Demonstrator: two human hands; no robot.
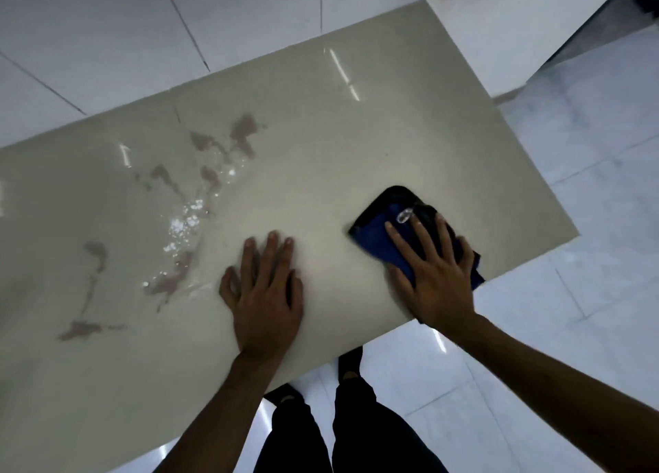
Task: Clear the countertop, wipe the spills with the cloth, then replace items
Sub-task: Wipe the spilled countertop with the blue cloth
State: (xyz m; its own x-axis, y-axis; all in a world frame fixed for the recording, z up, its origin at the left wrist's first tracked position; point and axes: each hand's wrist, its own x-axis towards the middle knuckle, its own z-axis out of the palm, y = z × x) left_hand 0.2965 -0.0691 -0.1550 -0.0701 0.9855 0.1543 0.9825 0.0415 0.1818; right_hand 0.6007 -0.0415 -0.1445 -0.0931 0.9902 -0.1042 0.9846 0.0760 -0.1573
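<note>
A beige glossy countertop [321,134] fills the middle of the view. Brownish spills [171,280] with wet droplets run across its left half, from the back middle toward the front left. A blue cloth with a black edge [378,230] lies on the right part of the counter near its front edge. My right hand [431,269] presses flat on the cloth, fingers spread. My left hand [265,294] rests palm down on bare counter just right of the spills, holding nothing.
White wall tiles [142,27] back the counter. A white cabinet side [499,27] stands at the back right corner. Pale floor tiles [588,223] lie to the right and in front. My legs and dark shoes [351,362] stand at the counter's front edge.
</note>
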